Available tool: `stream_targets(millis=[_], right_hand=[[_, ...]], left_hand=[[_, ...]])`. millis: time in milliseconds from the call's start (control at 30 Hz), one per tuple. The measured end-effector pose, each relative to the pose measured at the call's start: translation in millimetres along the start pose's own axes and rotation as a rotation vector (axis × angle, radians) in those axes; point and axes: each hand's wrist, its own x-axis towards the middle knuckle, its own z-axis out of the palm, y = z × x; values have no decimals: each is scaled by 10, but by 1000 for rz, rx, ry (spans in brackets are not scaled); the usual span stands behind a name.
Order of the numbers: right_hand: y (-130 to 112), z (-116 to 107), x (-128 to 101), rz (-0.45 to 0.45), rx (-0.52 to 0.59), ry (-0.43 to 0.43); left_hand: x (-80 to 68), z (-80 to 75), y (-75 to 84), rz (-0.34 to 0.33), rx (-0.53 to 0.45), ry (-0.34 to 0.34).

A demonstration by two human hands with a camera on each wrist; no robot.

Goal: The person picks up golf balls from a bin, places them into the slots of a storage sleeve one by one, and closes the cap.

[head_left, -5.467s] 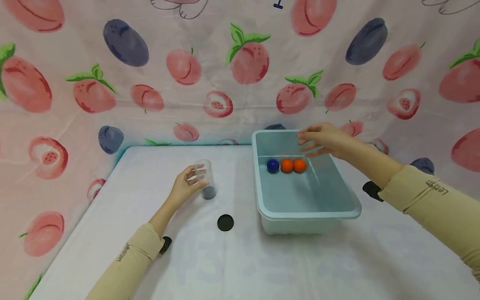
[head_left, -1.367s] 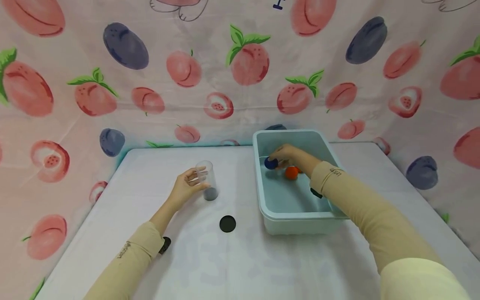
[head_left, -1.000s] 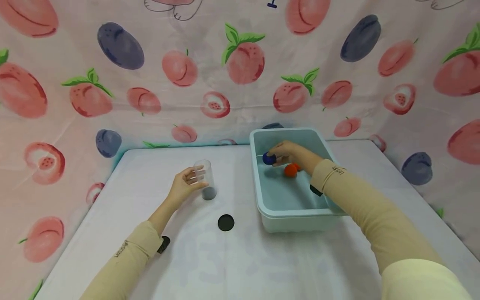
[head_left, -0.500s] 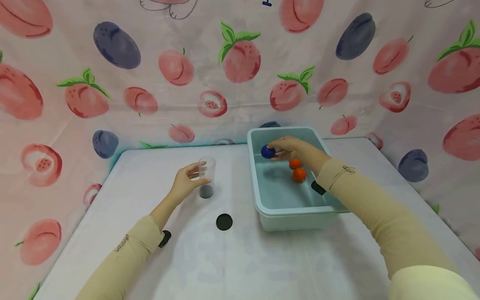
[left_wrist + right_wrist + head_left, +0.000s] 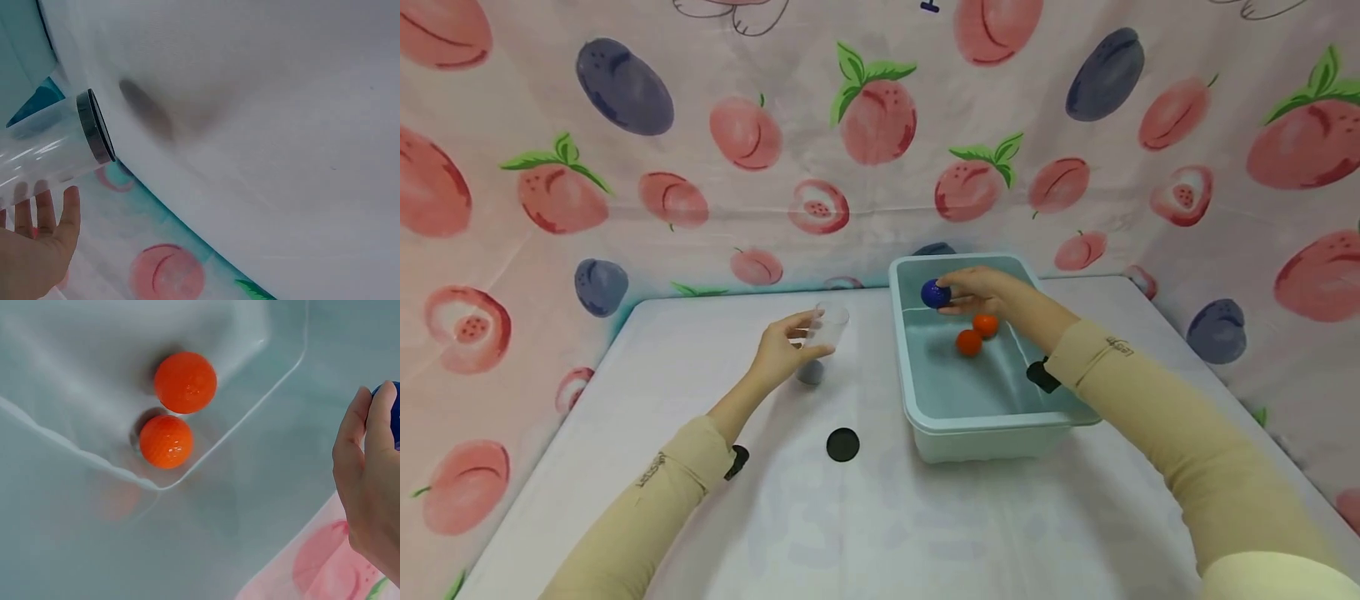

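1. The right hand (image 5: 992, 292) pinches a small dark-blue ball (image 5: 935, 293) between thumb and fingertips, held up over the far-left corner of the pale teal plastic tub (image 5: 992, 421) – clear of the water, by the look of it.

2. The left hand (image 5: 782, 348) has its fingers curled round a clear plastic cup with a dark base (image 5: 829, 325), lifted off the white table (image 5: 880, 517) and tilted, mouth toward the tub; its shadow (image 5: 810, 372) lies on the table beneath.

3. To my eye the step is getting the ball to the cup. A wet ball is slippery, so the pinch wants to stay firm until the ball is right over the mouth – then let go low, not from a height.

4. The cup should come level, or at least hold steady, or the ball may roll back out.

5. The tub stands toward the far-right part of the table and holds water; two orange balls (image 5: 977, 333) float side by side, close or touching, near its middle.

6. The cup seems empty from the wrist view.

7. A flat black disc (image 5: 842, 444) lies on the table nearer the front edge, left of the tub
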Motion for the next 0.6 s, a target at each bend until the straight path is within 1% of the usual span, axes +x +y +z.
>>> stream_targets(millis=[233,367,467,600], right_hand=[[-61,74,-142,-11,35,-56],[-123,109,-217,-19,74,-76],[-147,116,-269,-30,96,-88],[-168,119,-362,-52,102,-124]], left_hand=[[66,50,138,58,22,8],[108,82,248,70,20,6],[118,121,332,75,-8,1],[111,166,441,85,-51,3]])
